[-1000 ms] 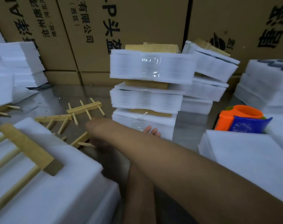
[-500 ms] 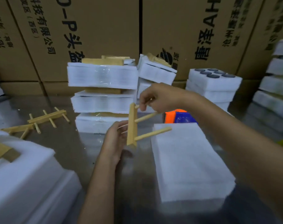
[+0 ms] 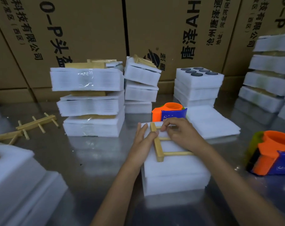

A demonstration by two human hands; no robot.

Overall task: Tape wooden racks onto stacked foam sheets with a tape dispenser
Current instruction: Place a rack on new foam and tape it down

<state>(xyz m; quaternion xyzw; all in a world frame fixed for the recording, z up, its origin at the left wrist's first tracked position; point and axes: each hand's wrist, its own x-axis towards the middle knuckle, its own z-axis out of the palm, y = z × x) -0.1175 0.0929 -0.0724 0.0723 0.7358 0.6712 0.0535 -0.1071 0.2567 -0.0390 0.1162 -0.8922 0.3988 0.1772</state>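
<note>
A wooden rack (image 3: 159, 148) with a thick bar and thin dowels lies flat on a stack of white foam sheets (image 3: 174, 175) in front of me. My left hand (image 3: 144, 139) rests on the foam with straight fingers touching the rack's bar from the left. My right hand (image 3: 179, 133) has its fingers curled over the upper dowels and pinches one near the bar. One orange and blue tape dispenser (image 3: 169, 112) stands just behind the stack. A second tape dispenser (image 3: 275, 155) sits at the right.
Taped foam bundles with racks (image 3: 91, 101) are piled behind, left of centre, with more foam piles (image 3: 198, 87) to the right. Loose wooden racks (image 3: 35, 123) lie on the metal table at left. A big foam stack (image 3: 19, 185) fills the near left. Cardboard boxes (image 3: 89, 30) line the back.
The rack, held up in the air half a second ago, now lies flat on the foam stack. Both hands came down with it. A second earlier my arm reached left toward the loose racks.
</note>
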